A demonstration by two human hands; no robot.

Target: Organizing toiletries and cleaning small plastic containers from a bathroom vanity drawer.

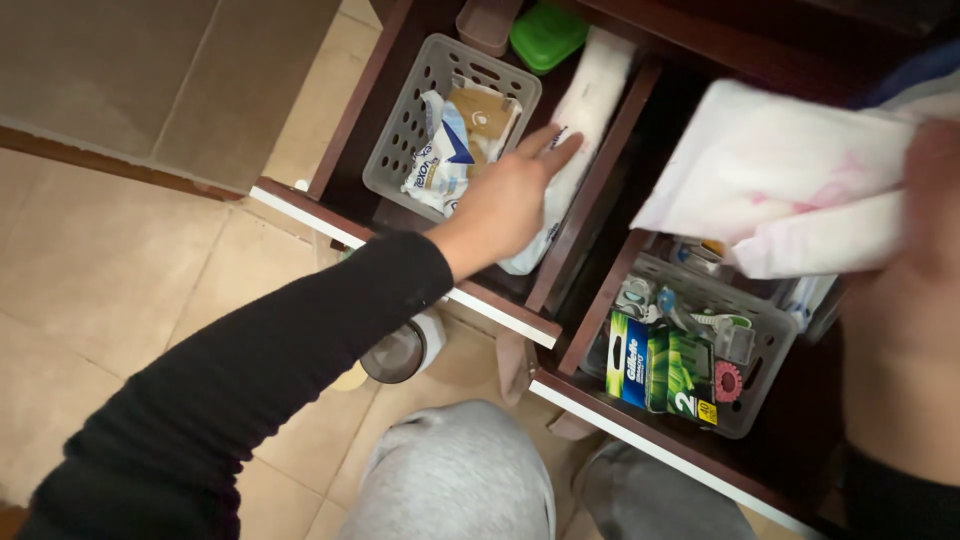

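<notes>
My left hand (508, 198), in a black sleeve, reaches into the open left drawer (300, 205) and rests on a long white soft packet (590, 95) lying beside a grey perforated basket (405, 125). That basket holds white-and-blue wrapped packets (450, 150). My right hand (930, 200) is blurred at the right edge and holds up a white and pink soft packet (780, 170) above the open right drawer (660, 450).
A clear basket (770, 375) in the right drawer holds a green and blue box (660, 370), razors and small items. A green lid (547, 35) sits at the left drawer's back. A small round container (400, 350) stands on the tiled floor. My grey-trousered knees (460, 480) are below.
</notes>
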